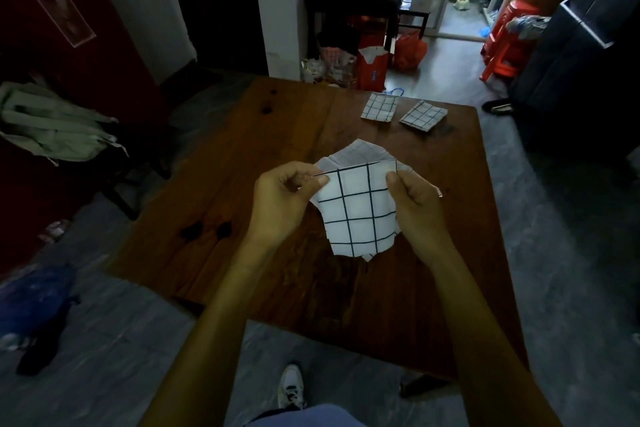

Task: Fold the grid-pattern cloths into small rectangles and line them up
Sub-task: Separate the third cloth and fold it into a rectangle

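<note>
**Grid cloth held above table — both hands engaged**

The left hand (284, 198) pinches the upper-left corner of the grid cloth (360, 215); the right hand (415, 201) pinches its upper-right edge. The cloth hangs partly folded over the centre of the wooden table (242, 184). Two folded cloths — first folded cloth (379, 107) and second folded cloth (423, 115) — lie side by side at 1 o'clock, near the far edge.
</note>
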